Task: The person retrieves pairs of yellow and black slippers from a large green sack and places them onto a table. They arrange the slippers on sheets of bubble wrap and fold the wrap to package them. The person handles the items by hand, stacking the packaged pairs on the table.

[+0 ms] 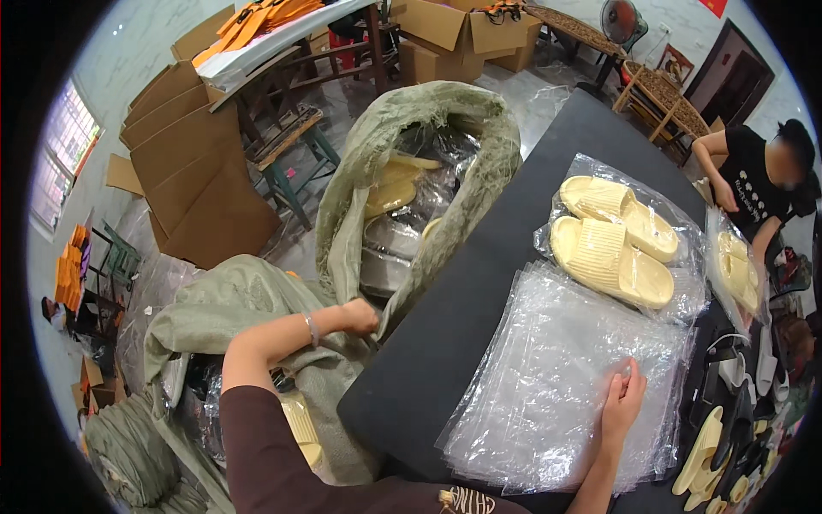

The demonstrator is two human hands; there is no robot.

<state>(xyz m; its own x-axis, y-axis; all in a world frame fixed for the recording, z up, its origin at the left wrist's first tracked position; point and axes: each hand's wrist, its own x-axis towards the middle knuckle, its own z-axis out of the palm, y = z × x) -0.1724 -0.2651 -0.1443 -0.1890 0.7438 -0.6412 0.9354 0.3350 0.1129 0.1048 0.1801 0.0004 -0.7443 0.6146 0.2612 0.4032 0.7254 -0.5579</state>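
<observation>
My left hand (360, 317) is closed on the edge of a green woven sack (342, 206), whose mouth gapes beside the table. Inside that sack are yellow slippers (394, 190) in clear plastic. My right hand (625, 396) rests on a pile of clear plastic bags (548, 385), its fingers stretched out and nothing visible in them. Just beyond the pile lies a pair of pale yellow slippers (610, 261) in a clear bag, side by side.
The black table (411, 377) runs from near me to the far right. Another person (762, 184) stands at its right side by a bagged yellow pair (738, 270). Loose slippers (706, 450) lie at the right. A second sack (248, 300) and cardboard (188, 163) are at the left.
</observation>
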